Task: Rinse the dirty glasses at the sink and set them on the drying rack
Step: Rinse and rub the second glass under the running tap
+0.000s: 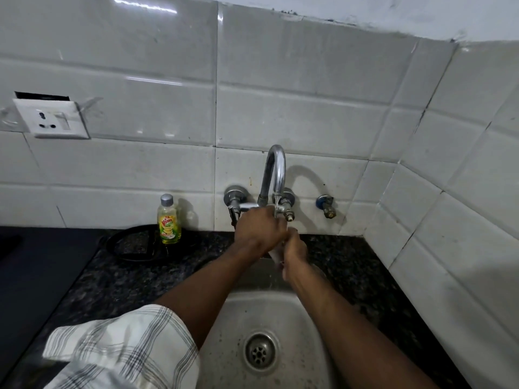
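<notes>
Both my hands meet just under the curved chrome faucet (273,172), above the steel sink (236,318). A clear glass (274,255) shows only as a pale, blurred patch between them. My right hand (295,248) grips the glass from the right side. My left hand (258,228) curls over its upper part, right below the spout, and hides the rim. The rest of the glass is covered by my fingers. I cannot tell whether water is running.
A yellow dish soap bottle (169,220) stands on the dark granite counter (345,265) left of the taps, next to a black ring-shaped object (132,245). A dark flat surface (31,276) fills the left. A wall socket (50,119) sits upper left. The sink drain (259,350) lies below my arms.
</notes>
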